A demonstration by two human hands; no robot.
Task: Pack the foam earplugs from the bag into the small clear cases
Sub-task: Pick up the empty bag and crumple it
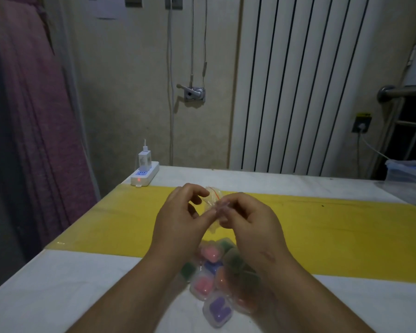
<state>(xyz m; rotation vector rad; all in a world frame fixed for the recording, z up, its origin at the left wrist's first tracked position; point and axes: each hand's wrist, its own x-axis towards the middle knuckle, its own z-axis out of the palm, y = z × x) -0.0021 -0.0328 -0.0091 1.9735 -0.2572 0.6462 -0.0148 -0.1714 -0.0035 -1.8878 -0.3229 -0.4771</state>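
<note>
A small clear plastic bag with a red seal line is held up above the table between both hands. My left hand pinches its left side with thumb and fingers. My right hand pinches its right side, and its fingertips blur against the plastic. Under my wrists lies a cluster of several small clear cases with pink, green, blue, orange and purple earplugs inside. What the bag holds cannot be made out.
A table with a white cloth and a yellow strip across it. A white power strip with a charger stands at the far left edge. A clear plastic container sits at the far right. A radiator stands behind.
</note>
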